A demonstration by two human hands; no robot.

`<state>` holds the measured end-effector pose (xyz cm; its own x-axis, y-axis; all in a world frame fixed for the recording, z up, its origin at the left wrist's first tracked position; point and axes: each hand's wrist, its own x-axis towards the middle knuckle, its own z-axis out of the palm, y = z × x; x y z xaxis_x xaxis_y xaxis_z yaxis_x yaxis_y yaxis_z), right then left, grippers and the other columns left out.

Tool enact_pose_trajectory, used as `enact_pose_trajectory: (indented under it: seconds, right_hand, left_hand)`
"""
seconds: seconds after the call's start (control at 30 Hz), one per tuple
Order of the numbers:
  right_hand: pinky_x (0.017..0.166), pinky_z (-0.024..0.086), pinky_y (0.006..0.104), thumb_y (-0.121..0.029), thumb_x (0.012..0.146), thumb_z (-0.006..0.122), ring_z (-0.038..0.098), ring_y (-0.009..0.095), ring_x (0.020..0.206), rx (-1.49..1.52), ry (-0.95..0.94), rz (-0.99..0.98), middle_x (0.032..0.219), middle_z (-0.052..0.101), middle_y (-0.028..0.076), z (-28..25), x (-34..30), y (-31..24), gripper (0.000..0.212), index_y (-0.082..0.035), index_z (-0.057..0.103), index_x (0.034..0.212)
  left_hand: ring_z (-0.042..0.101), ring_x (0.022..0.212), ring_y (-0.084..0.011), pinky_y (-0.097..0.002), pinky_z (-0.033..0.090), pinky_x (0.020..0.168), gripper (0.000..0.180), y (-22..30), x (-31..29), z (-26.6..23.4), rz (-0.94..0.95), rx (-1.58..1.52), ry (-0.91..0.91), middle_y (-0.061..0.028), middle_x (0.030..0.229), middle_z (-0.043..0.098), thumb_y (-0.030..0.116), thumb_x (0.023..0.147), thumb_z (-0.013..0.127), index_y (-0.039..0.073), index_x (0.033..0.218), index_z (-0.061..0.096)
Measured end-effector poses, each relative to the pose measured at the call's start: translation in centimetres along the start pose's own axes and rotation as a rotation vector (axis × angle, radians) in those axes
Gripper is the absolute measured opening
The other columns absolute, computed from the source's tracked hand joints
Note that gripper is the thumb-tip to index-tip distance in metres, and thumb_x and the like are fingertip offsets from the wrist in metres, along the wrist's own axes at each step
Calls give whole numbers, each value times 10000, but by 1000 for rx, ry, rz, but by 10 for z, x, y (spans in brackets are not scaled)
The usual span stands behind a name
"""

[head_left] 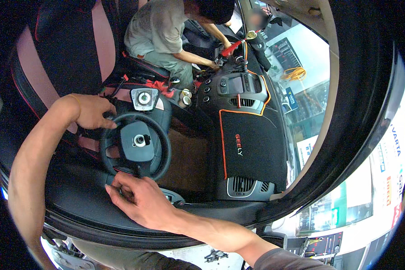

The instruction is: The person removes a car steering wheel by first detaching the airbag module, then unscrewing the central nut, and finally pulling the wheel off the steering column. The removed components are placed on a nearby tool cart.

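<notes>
A loose black steering wheel (165,157) with a grey hub faces up over the front seat. At its far left rim is my left hand (94,111), its thumb lying on the rim; the other fingers are bent and partly out of sight. By the near rim my right hand (141,198) is curled, thumb toward the fingers. A small dark thing may sit between them, too hidden to name. Beyond the wheel, a grey panel (138,105) with a round silver centre lies on the seat.
A co-worker in a grey shirt (155,31) sits across the car, hands at the steering column. Paper cups (184,102) and red cloth (159,86) are between the seats. The dashboard (256,148) has a black, orange-edged cover. The door frame (202,236) runs under my right arm.
</notes>
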<state>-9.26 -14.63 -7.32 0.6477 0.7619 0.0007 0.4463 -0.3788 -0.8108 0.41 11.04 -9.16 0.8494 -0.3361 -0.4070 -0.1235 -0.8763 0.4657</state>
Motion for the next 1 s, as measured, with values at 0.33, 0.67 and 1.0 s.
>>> enact_pose_trajectory:
  seconds: [0.33, 0.67, 1.0]
  right_hand:
    - [501, 351, 422, -230, 996, 640, 458, 288, 446, 17, 33, 6, 548, 519, 128, 0, -2, 4, 255, -10, 571, 889]
    - [495, 345, 420, -223, 999, 639, 442, 284, 441, 36, -8, 23, 537, 502, 128, 0, -1, 0, 244, -14, 563, 899]
    - [496, 344, 420, -223, 998, 640, 433, 279, 453, 19, -27, 47, 538, 491, 120, -1, -1, -3, 241, -19, 564, 893]
  left_hand:
    - [649, 1167, -382, -464, 503, 1008, 568, 16, -2, -7, -44, 9, -3, -214, 1233, 691, 501, 949, 615, 93, 1344, 636]
    - [644, 1172, -366, -438, 484, 1020, 554, 13, -5, -6, -47, 8, -14, -219, 1230, 691, 459, 967, 614, 43, 1333, 634]
    - [642, 1169, -373, -444, 490, 1017, 577, 5, -1, -4, -26, 11, -37, -218, 1240, 684, 485, 965, 603, 51, 1344, 625]
